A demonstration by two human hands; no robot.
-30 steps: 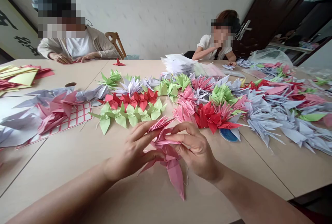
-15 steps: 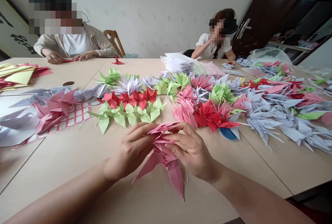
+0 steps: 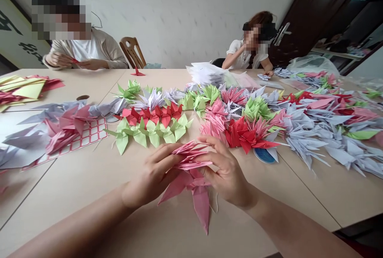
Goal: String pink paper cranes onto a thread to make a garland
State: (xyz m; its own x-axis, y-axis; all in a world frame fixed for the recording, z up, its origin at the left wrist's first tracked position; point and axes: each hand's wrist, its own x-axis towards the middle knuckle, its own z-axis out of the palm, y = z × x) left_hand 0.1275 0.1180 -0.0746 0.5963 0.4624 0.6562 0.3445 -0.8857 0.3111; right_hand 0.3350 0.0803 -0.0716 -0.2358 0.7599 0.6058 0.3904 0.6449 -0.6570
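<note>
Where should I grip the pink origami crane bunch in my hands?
Pinch the pink origami crane bunch at its stacked top from both sides, as your left hand and right hand do: layers look tight there, while the pointed tails hang loose.

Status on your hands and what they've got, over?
Left hand and right hand pinching pink origami cranes. Green origami cranes just ahead, not touching.

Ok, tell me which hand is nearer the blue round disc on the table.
The right hand is nearer, just left of the blue round disc in view, not touching it. The left hand is farther left, beyond the pink paper cranes both hands hold.
</note>
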